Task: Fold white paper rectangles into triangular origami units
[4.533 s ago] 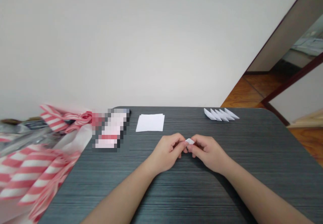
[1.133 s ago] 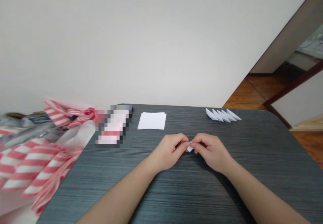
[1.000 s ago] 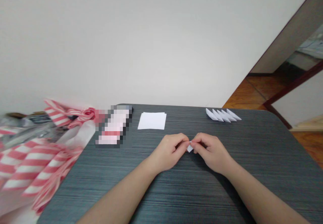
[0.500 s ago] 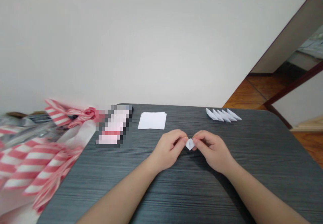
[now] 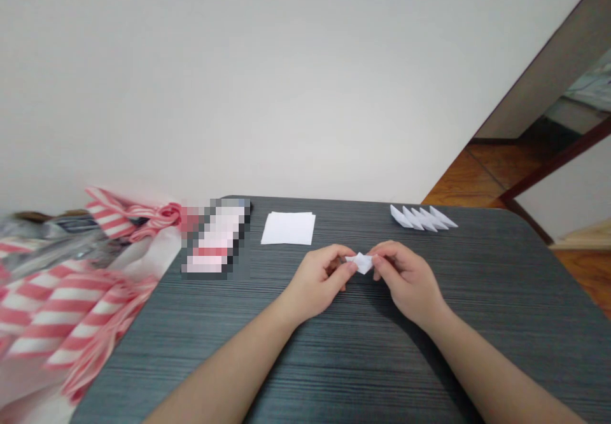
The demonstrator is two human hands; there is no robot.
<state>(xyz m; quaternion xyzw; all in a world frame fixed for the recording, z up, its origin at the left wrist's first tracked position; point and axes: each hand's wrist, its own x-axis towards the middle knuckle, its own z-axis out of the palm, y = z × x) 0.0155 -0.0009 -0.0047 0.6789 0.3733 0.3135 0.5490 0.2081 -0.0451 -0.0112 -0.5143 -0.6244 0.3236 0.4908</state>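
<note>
A small folded white paper piece [image 5: 363,262] is pinched between both hands just above the dark striped table [image 5: 334,360]. My left hand [image 5: 319,281] grips its left end with thumb and fingers closed. My right hand [image 5: 405,279] pinches its right end. Beyond the hands lies a stack of white paper sheets [image 5: 288,228]. A row of several folded white paper pieces [image 5: 422,218] sits at the far right of the table.
A red-and-white striped bag [image 5: 71,296] slumps at the table's left edge. A blurred pink and white object [image 5: 214,239] lies next to the paper stack. A white wall stands behind the table, with a wooden floor [image 5: 482,169] at the right.
The hands have lifted slightly and moved away from me. The paper piece has turned from hanging point-down to lying spread out sideways between the fingertips.
</note>
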